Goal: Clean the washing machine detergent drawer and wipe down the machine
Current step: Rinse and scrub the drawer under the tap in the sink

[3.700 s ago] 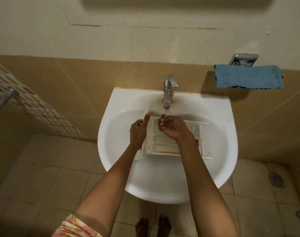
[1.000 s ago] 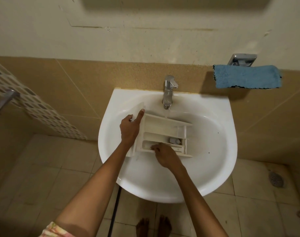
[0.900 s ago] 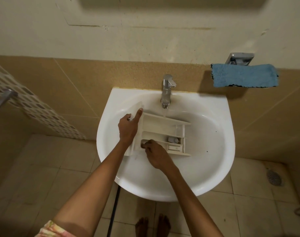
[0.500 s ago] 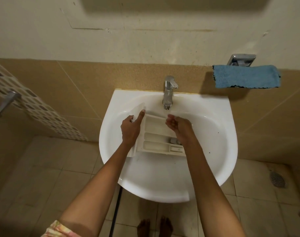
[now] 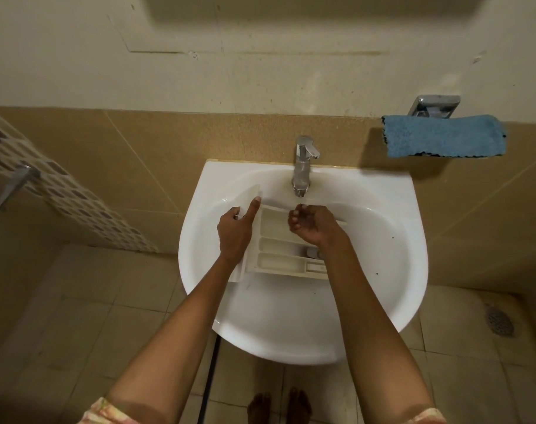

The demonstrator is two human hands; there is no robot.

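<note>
One sink [image 5: 413,240]: a white basin on the tiled wall, holding the work in hand.
Detergent drawer [image 5: 279,249]: lies inside the basin, left of centre. Its long axis runs left to right, with the front panel at the left end and the compartments facing up.
Blue cloth [image 5: 444,136]: draped on a wall bracket at far right, well apart from the basin (likely meant for wiping the machine).
Left hand [image 5: 234,231]: grips the front panel, forefinger stretched along it toward the far rim, other fingers wrapped round its edge.
Right hand [image 5: 312,226]: over the far compartment, fingers curled inward with nothing seen in them. I cannot tell whether they touch the plastic.
Tap [image 5: 303,166]: at the far rim, spout just beyond the right fingertips.
Key relation: the other compartments lie nearward of the right fingers. That hand is the closer one, so I judge it would draw back across the drawer's short axis while the left steadies.
</note>
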